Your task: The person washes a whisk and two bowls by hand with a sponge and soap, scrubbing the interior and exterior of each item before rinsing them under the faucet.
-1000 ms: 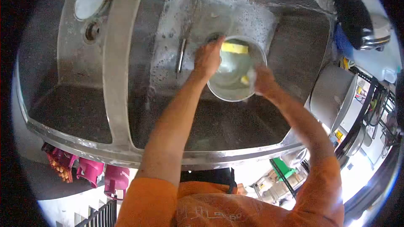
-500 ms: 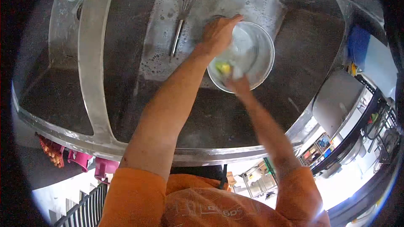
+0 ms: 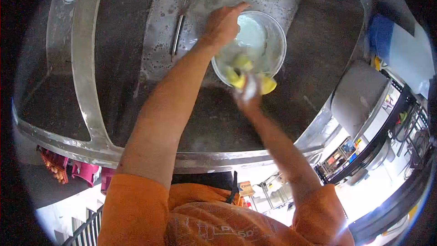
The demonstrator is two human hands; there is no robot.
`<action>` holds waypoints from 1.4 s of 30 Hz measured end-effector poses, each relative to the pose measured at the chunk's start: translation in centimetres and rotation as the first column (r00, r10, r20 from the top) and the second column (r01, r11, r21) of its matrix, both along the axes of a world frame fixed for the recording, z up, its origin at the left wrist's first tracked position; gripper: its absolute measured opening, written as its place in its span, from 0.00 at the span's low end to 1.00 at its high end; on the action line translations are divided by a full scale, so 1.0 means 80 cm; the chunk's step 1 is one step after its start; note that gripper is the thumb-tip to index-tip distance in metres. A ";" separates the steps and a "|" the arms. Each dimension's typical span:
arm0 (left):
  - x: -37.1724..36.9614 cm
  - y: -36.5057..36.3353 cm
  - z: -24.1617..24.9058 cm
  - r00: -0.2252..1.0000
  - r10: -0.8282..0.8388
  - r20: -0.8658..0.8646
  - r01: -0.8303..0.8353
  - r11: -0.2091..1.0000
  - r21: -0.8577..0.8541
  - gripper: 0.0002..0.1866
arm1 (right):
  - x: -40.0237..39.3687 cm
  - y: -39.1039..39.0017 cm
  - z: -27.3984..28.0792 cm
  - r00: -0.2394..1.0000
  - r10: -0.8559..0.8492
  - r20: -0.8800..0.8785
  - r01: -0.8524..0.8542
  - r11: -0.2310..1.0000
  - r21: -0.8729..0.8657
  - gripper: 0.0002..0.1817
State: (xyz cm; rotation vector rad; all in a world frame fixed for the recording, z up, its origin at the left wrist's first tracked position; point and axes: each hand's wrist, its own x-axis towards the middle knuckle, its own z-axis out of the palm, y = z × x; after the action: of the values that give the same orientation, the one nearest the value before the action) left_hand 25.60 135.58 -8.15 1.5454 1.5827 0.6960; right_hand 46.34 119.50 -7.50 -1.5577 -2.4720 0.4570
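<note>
A round metal pot (image 3: 278,59) with cloudy, soapy liquid inside stands in the sink basin. My left hand (image 3: 224,25) grips its upper left rim. At the pot's near rim, my right hand (image 3: 249,94) is closed on a yellow-green sponge (image 3: 268,84), smeared by motion and partly covered in foam. Left of the pot lies a whisk (image 3: 178,32) with a metal handle, on the foamy wet patch.
A metal divider (image 3: 84,59) separates this basin from another at the left. The sink's front edge (image 3: 218,160) runs between the basin and my body. Blue and white containers (image 3: 400,52) and a grey panel (image 3: 357,100) are at the right.
My right hand and the sponge have moved from inside the pot to its near rim, and more of the sponge shows. The whole scene has shifted slightly left and up in view.
</note>
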 end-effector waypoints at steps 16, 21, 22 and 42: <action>-0.015 -0.008 -0.019 0.998 0.011 -0.056 -0.011 1.000 0.006 0.30 | 0.030 0.119 0.045 0.937 0.175 0.302 -0.026 0.897 -0.441 0.34; -0.018 -0.002 -0.011 0.996 0.060 -0.068 -0.062 0.998 -0.025 0.29 | -0.040 0.124 0.058 0.782 0.054 0.621 0.253 0.883 -0.395 0.44; -0.019 -0.006 -0.015 0.995 0.077 -0.061 -0.079 0.997 -0.025 0.29 | -0.045 0.124 0.070 0.774 0.122 0.621 0.189 0.892 -0.411 0.45; 0.005 -0.011 -0.009 0.987 0.074 0.144 -0.083 0.995 0.061 0.29 | -0.037 0.268 -0.172 1.000 -0.011 -0.018 0.001 0.887 -0.461 0.32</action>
State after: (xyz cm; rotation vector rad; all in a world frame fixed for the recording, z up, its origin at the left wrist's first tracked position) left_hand 26.02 134.69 -8.88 1.4538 1.5345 0.8911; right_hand 43.37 140.94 -21.28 -1.7014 -2.4588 1.1248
